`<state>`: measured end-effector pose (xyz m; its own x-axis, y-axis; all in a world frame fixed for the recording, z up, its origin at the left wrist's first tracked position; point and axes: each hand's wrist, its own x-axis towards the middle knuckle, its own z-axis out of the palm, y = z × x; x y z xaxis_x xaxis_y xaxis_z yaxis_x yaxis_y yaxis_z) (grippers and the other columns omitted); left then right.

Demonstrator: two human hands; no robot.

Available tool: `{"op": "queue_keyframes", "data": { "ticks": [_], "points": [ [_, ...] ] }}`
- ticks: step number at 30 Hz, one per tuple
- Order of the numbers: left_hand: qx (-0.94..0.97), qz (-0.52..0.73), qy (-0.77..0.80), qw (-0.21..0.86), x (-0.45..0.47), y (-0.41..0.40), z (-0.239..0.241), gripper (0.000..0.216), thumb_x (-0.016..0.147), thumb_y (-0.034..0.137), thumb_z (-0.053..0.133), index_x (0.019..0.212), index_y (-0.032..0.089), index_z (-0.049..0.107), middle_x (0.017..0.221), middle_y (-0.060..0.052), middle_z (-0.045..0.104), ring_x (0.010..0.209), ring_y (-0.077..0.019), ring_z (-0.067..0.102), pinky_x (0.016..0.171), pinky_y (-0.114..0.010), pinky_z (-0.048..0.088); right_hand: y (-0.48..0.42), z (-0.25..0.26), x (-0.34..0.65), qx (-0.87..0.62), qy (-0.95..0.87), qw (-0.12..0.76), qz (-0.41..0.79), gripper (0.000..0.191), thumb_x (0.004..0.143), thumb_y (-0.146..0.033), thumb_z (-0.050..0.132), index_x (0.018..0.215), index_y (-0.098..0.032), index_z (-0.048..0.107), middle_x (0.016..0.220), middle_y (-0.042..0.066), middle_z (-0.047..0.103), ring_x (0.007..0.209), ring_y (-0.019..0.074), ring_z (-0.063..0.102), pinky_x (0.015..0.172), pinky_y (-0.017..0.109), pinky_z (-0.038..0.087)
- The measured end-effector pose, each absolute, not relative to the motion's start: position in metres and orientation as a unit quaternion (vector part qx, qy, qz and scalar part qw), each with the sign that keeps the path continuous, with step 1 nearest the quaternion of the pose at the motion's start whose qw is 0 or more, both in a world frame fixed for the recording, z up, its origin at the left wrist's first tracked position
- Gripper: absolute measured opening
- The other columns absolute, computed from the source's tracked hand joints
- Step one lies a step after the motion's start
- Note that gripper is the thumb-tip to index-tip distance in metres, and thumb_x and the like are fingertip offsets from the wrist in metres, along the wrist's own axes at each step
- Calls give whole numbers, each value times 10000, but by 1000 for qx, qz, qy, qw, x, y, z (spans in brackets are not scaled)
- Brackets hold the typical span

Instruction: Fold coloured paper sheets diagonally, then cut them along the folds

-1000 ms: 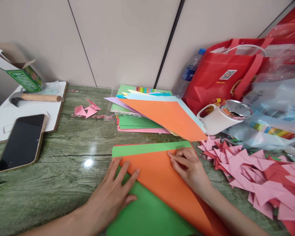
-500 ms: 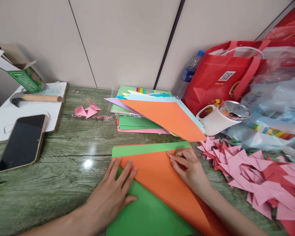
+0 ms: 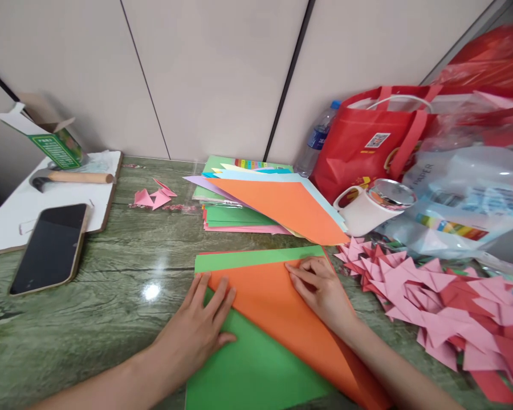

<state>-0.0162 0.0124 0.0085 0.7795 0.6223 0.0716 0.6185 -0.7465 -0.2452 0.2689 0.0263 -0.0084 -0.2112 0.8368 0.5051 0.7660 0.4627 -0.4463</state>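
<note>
Clock directions are taken from the orange sheet, with 12 o'clock pointing away from the person. The sheet lies on green paper at the near middle of the bench, its near-left edge running diagonally and a green strip showing beyond its far edge. The two hands are apart. The left hand, fingers spread, rests over the sheet's corner at 10 o'clock. The right hand is curled at 1 o'clock, its fingertips against the sheet; whether they pinch it cannot be told.

Toward 12 o'clock lies a stack of coloured paper, topped by a second orange piece. At 1 o'clock, a bottle with a blue cap stands just beside a red bag; nearer is a white mug. A clear plastic bag lies at 2 o'clock. At 3 o'clock is a heap of pink and red folded pieces. At 10 o'clock are a few small pink pieces; farther out, a white board bears a hammer and a green box, with a phone overlapping its near edge.
</note>
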Motion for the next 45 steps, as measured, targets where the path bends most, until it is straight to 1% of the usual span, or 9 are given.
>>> {"op": "queue_keyframes", "data": {
  "ticks": [9, 15, 18, 20, 23, 26, 37, 41, 45],
  "points": [
    [-917, 53, -391, 61, -3, 18, 16, 961, 665, 652, 638, 1382, 58, 399, 1419, -251, 381, 1202, -404, 445, 985, -535, 369, 30, -15, 274, -523, -789, 320, 35, 212, 876, -210, 532, 949, -206, 730, 734, 61, 592, 770, 204, 560, 694, 351, 476],
    [-926, 39, -371, 49, -7, 19, 29, 878, 684, 702, 567, 1330, 114, 477, 1364, -225, 466, 1142, -365, 504, 964, -525, 369, 31, -18, 278, -523, -793, 311, 33, 209, 864, -234, 559, 981, -195, 728, 773, 70, 595, 820, 211, 545, 731, 346, 468],
    [-929, 31, -366, 56, 7, 22, 42, 790, 764, 681, 486, 1266, 73, 527, 1296, -252, 521, 1151, -371, 511, 1006, -584, 279, 30, -17, 279, -529, -791, 306, 33, 213, 861, -242, 566, 996, -196, 725, 798, 74, 603, 842, 211, 541, 746, 340, 459],
    [-941, 25, -335, 44, 23, 24, 49, 789, 800, 670, 440, 1285, 51, 501, 1343, -250, 479, 1251, -347, 438, 1062, -528, 231, 30, -16, 278, -536, -788, 302, 33, 213, 861, -248, 569, 996, -201, 726, 802, 71, 609, 842, 208, 540, 754, 336, 452],
    [-967, 26, -254, 5, 47, 24, 53, 679, 902, 591, 325, 1385, 118, 389, 1451, -148, 374, 1348, -208, 329, 1094, -340, 247, 31, -17, 277, -550, -781, 293, 34, 207, 852, -245, 584, 994, -207, 729, 809, 67, 619, 847, 203, 540, 763, 324, 442],
    [-979, 36, -197, -28, 60, 21, 50, 632, 935, 542, 288, 1429, 148, 309, 1472, -110, 337, 1363, -168, 290, 1092, -294, 251, 32, -17, 275, -566, -773, 283, 37, 202, 846, -245, 596, 995, -220, 731, 826, 66, 629, 867, 202, 539, 773, 315, 432],
    [-980, 81, -164, -80, 55, -5, 44, 793, 886, 585, 368, 1464, 93, 138, 1519, -169, 128, 1403, -270, 64, 1127, -464, 107, 31, -5, 267, -621, -751, 219, 55, 196, 903, -301, 544, 994, -161, 648, 940, 42, 638, 958, 191, 579, 846, 387, 461],
    [-981, 82, -150, -95, 58, -24, 46, 832, 856, 624, 392, 1473, 149, 97, 1525, -149, 127, 1402, -299, 42, 1112, -533, 83, 29, -3, 263, -645, -738, 189, 50, 215, 913, -319, 534, 1031, -157, 612, 1065, 60, 620, 986, 193, 587, 870, 412, 475],
    [-979, 90, -156, -95, 67, -43, 47, 857, 795, 689, 424, 1473, 251, 133, 1528, -170, 103, 1367, -424, 3, 1024, -692, 62, 27, 1, 258, -667, -726, 165, 44, 235, 912, -317, 538, 1074, -159, 597, 1118, 70, 603, 1005, 200, 584, 876, 422, 479]
  ]
}}
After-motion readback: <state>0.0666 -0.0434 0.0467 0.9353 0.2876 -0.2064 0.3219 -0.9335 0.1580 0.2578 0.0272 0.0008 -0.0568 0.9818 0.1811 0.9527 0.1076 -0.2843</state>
